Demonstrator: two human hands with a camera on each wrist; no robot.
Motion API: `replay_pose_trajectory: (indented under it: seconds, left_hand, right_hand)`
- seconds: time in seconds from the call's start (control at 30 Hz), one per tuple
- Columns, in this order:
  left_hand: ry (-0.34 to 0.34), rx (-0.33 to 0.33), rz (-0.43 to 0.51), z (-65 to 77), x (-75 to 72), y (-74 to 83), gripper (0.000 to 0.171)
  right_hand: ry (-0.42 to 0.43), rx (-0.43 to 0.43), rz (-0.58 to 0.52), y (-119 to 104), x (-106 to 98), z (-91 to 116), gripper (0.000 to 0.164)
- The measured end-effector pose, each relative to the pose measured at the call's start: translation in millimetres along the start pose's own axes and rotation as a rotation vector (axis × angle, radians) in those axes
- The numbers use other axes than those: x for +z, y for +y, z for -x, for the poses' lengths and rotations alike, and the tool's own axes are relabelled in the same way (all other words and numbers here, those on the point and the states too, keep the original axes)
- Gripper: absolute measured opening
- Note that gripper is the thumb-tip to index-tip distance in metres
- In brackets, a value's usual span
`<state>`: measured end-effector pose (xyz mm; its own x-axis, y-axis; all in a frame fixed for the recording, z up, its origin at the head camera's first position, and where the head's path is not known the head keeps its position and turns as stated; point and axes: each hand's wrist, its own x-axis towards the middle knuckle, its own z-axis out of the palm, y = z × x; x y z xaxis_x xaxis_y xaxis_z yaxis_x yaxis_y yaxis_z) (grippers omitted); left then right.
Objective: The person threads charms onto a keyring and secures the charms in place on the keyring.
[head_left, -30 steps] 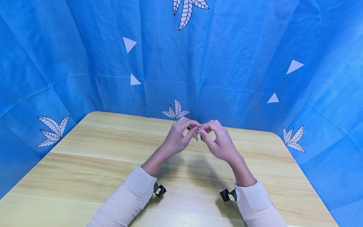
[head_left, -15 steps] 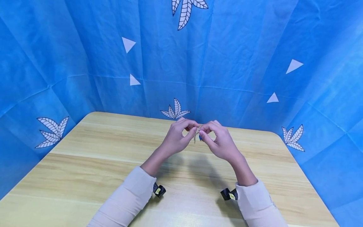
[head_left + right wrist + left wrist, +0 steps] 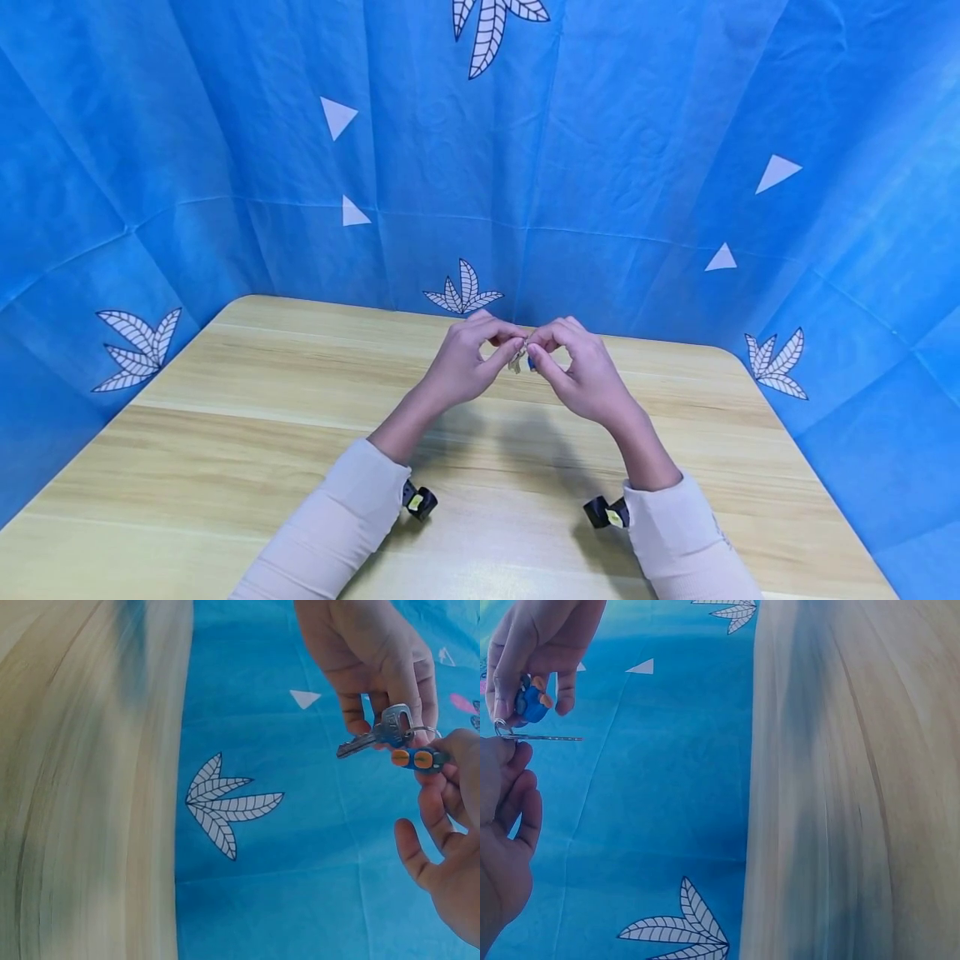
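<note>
In the head view both hands meet fingertip to fingertip above the far part of the table. My left hand (image 3: 468, 358) pinches a small metal key ring (image 3: 426, 730) between thumb and forefinger. A silver key (image 3: 379, 735) hangs from that ring below the left fingertips. My right hand (image 3: 581, 367) pinches the ring from the other side. A blue charm (image 3: 532, 703) with orange parts dangles under the right fingertips; its orange discs face the right wrist camera. The fingertips hide part of the ring.
The light wooden table (image 3: 300, 392) has rounded far corners. Behind it and at both sides hangs a blue cloth (image 3: 622, 125) with white leaf and triangle prints. Black wrist cameras (image 3: 420, 502) stick out inward from the sleeves.
The key turned from showing its flat side to edge-on, then back to its flat side. The hands shifted only slightly and keep their pinch.
</note>
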<state>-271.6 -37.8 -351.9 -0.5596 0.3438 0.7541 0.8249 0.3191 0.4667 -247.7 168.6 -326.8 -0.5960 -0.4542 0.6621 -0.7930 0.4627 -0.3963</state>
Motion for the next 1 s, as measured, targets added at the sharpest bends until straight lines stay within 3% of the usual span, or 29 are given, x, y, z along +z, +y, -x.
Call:
replay_pose_trajectory:
  seconds: [0.27,0.37,0.67,1.0]
  left_hand:
    - [-0.040,-0.077,0.050,0.2,0.9,1.2,0.014]
    - [-0.053,-0.068,0.064,-0.1,1.2,1.5,0.014]
    - [-0.004,-0.014,0.024,-0.9,0.5,0.3,0.011]
    - [-0.009,-0.022,0.056,-1.1,0.0,0.7,0.009]
  right_hand:
    - [-0.003,-0.013,0.006,0.1,-1.5,-0.1,0.004]
    - [0.005,-0.008,0.007,0.8,-2.1,0.4,0.004]
    - [0.002,0.001,0.000,1.0,-3.9,0.6,0.005]
    - [-0.015,0.006,-0.014,-0.2,-3.5,-0.1,0.005]
